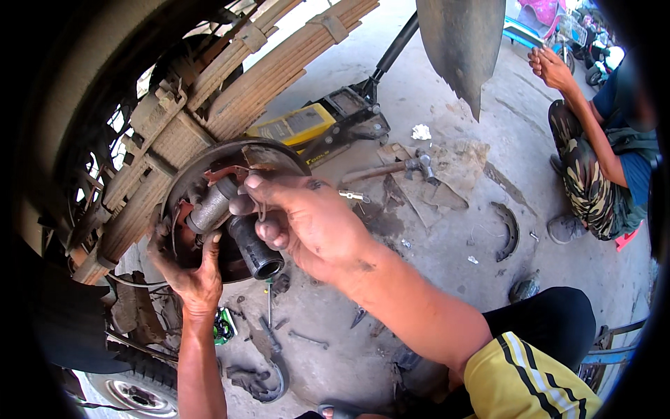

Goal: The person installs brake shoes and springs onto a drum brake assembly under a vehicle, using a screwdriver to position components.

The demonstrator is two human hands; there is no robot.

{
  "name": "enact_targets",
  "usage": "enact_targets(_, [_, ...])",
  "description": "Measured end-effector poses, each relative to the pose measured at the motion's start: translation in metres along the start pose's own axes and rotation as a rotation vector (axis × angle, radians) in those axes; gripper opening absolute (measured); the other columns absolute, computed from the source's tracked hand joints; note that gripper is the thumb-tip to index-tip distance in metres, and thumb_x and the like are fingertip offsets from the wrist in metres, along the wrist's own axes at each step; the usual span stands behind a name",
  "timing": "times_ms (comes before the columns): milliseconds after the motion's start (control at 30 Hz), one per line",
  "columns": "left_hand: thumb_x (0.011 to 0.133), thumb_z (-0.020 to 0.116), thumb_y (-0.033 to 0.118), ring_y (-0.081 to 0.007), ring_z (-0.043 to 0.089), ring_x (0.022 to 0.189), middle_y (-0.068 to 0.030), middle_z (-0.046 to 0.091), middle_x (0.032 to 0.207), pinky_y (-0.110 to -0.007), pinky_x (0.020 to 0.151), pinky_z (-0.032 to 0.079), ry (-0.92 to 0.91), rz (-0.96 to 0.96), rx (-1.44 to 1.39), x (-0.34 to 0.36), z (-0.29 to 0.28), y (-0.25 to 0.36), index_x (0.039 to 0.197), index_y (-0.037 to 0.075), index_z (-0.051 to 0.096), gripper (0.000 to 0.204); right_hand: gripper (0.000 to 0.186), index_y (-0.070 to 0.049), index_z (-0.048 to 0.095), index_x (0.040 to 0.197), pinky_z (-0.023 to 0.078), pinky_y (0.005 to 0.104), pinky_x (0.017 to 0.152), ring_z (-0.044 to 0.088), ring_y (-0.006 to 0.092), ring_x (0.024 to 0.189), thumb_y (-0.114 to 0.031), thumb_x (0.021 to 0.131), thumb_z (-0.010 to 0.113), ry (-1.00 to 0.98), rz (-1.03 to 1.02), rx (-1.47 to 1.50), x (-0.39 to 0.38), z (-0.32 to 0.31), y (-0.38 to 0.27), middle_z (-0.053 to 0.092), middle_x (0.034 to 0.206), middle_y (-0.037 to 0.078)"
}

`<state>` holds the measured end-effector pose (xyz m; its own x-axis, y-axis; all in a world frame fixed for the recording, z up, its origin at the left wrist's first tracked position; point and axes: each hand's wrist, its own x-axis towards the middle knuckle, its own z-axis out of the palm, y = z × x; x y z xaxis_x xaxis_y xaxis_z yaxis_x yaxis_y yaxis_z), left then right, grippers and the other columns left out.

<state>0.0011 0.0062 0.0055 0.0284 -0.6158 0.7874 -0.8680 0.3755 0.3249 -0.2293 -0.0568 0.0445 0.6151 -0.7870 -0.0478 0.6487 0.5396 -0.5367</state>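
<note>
Forearms (419, 304) well apart, we have both hands at the brake plate (286, 150). Our left hand (188, 276) comes up from below it, palm cupped and thumb upright, at the lower end of the grey cylinder (213, 204), which sits inside the plate's rim; whether those fingers clasp it firmly, we cannot tell. Our right arm slants in from the plate's lower right, bare below a yellow sleeve (523, 380), back of the right hand (317, 220) turned up toward us. Its thumb and curled fingers pinch a thin wire (262, 209) in front of the plate, beside the cylinder and above a black tube (252, 244).

Around the plate we see concrete floor (447, 244), grey and stained. Rusty leaf springs (279, 73) run above the plate; just beyond its upper right stands a yellow and black jack (314, 126). Right of it lies a hammer (380, 170) by flattened cardboard (464, 160), then a curved brake shoe (515, 232). Below it are a screwdriver (270, 307) and a wrench (308, 340); lower left, a tyre (139, 371). Well to the plate's right, a co-worker (607, 153) crouches in camouflage trousers.
</note>
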Motion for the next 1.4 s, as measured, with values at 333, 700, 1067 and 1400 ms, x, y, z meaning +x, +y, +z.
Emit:
enact_targets(333, [0.089, 0.082, 0.008, -0.0331, 0.053, 0.134, -0.0234, 0.046, 0.146, -0.044, 0.114, 0.043, 0.083, 0.005, -0.173, -0.006, 0.007, -0.012, 0.145, 0.001, 0.032, 0.075, 0.018, -0.004, 0.07, 0.101, 0.044, 0.0237, 0.047, 0.056, 0.0111, 0.052, -0.021, 0.103, 0.066, 0.032, -0.091, -0.017, 0.002, 0.01, 0.018, 0.069, 0.081, 0.003])
enact_targets(700, [0.089, 0.08, 0.005, -0.0338, 0.055, 0.132, -0.0222, 0.045, 0.147, -0.043, 0.11, 0.048, 0.056, 0.011, -0.114, -0.003, 0.007, -0.006, 0.145, 0.002, 0.032, 0.074, 0.028, 0.005, 0.069, 0.09, 0.051, 0.0401, 0.064, 0.064, 0.0305, 0.063, -0.023, 0.093, 0.068, 0.267, -0.178, -0.921, 0.003, -0.004, -0.006, 0.068, 0.073, 0.02])
enact_targets(1067, [0.09, 0.079, 0.004, -0.0336, 0.054, 0.133, -0.0223, 0.039, 0.151, -0.044, 0.108, 0.05, 0.017, 0.011, -0.165, 0.001, 0.007, -0.002, 0.147, 0.002, 0.03, 0.076, 0.022, -0.002, 0.068, 0.082, 0.057, 0.0495, 0.065, 0.072, 0.0381, 0.07, -0.022, 0.09, 0.07, 0.446, -0.824, -1.638, -0.008, -0.007, 0.012, 0.07, 0.073, 0.018])
enact_targets(1400, [0.089, 0.081, 0.006, -0.033, 0.055, 0.131, -0.0219, 0.044, 0.148, -0.043, 0.108, 0.049, 0.018, -0.02, -0.144, 0.0, 0.005, 0.0, 0.146, 0.002, 0.03, 0.076, 0.015, -0.006, 0.074, 0.091, 0.05, 0.0492, 0.054, 0.067, 0.0377, 0.059, -0.02, 0.087, 0.075, 0.517, -0.933, -1.853, -0.013, -0.014, 0.007, 0.066, 0.063, 0.016])
